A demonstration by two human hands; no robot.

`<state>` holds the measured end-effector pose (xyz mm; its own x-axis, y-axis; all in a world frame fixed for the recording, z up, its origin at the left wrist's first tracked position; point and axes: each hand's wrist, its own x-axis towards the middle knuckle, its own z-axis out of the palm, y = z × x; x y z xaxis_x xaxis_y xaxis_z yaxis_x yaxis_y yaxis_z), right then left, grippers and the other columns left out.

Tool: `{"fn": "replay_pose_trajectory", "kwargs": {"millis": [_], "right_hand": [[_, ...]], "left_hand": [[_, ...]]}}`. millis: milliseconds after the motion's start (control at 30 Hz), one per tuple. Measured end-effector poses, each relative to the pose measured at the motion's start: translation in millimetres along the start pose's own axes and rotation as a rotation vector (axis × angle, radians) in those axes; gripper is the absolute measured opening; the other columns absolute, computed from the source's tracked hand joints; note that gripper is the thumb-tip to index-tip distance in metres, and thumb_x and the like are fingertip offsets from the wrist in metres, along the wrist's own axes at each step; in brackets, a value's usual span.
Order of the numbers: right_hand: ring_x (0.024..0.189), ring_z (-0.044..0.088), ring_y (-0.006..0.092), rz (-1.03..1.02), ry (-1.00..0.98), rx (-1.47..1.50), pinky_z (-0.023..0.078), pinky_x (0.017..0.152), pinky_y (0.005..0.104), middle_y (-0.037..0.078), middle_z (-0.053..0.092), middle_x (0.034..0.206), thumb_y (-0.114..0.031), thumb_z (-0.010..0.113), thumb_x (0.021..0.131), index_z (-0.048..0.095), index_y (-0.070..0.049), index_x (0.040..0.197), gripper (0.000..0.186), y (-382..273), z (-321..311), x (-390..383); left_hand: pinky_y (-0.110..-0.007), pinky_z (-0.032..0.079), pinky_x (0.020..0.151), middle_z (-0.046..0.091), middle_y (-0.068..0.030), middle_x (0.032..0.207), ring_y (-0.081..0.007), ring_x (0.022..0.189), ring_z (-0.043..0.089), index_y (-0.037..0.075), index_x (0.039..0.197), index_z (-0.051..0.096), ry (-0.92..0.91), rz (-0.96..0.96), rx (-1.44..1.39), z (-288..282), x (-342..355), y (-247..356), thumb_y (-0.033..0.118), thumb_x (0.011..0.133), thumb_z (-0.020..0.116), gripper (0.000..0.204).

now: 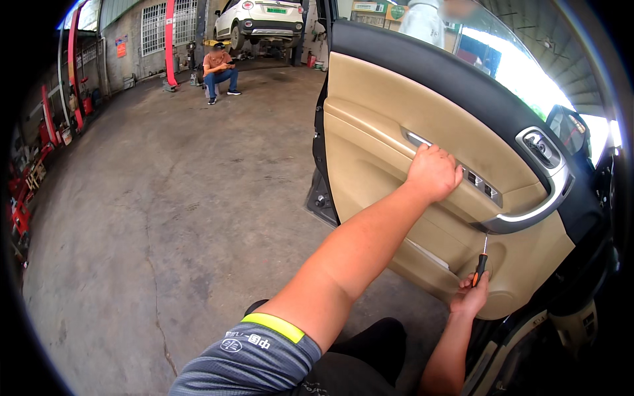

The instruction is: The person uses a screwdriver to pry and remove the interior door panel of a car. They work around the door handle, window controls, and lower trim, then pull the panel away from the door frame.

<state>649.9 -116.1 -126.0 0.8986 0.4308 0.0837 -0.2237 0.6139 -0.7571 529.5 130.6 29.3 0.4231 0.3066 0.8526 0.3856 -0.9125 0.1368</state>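
A beige and black car door panel stands open in front of me. My left hand is closed over the door armrest, its fingers curled across the edge just left of the window switches. Lower down, my right hand grips a screwdriver with a black and orange handle. Its thin shaft points upward, and the tip meets the underside of the panel below the silver-trimmed pull handle. What the tip touches is too small to make out.
The inner door release and side mirror are at the right. Across the concrete floor, a person sits near a raised white car. Red lift posts and tools line the left side.
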Motion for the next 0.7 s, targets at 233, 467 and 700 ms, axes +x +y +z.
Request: {"fn": "replay_pose_trajectory", "kwargs": {"millis": [233, 467, 700], "right_hand": [[0.063, 0.043, 0.0067, 0.004, 0.008, 0.174, 0.038, 0.058, 0.0225, -0.001, 0.05, 0.074, -0.024, 0.057, 0.099, 0.059, -0.005, 0.112, 0.023, 7, 11, -8], [0.061, 0.043, 0.0064, -0.27, 0.136, -0.125, 0.036, 0.056, 0.0227, -0.001, 0.051, 0.072, -0.031, 0.054, 0.1, 0.06, -0.006, 0.114, 0.029, 13, 20, -10], [0.064, 0.044, 0.0075, 0.254, -0.11, 0.302, 0.038, 0.057, 0.0232, -0.001, 0.053, 0.078, -0.019, 0.058, 0.099, 0.056, -0.005, 0.118, 0.024, 5, -8, -1]], "left_hand": [[-0.041, 0.042, 0.087, 0.068, -0.0094, 0.084, -0.0272, 0.089, 0.061, 0.007, 0.08, 0.068, -0.009, -0.005, 0.052, -3, -1, 1, 0.034, 0.093, 0.051, 0.034], [-0.042, 0.043, 0.088, 0.068, -0.0096, 0.086, -0.0275, 0.09, 0.061, 0.007, 0.082, 0.068, -0.002, 0.005, 0.063, 1, 0, 3, 0.034, 0.093, 0.05, 0.034], [-0.042, 0.043, 0.086, 0.067, -0.0094, 0.085, -0.028, 0.089, 0.062, 0.007, 0.08, 0.068, -0.02, -0.002, 0.091, 1, 0, 5, 0.032, 0.093, 0.051, 0.033]]}}
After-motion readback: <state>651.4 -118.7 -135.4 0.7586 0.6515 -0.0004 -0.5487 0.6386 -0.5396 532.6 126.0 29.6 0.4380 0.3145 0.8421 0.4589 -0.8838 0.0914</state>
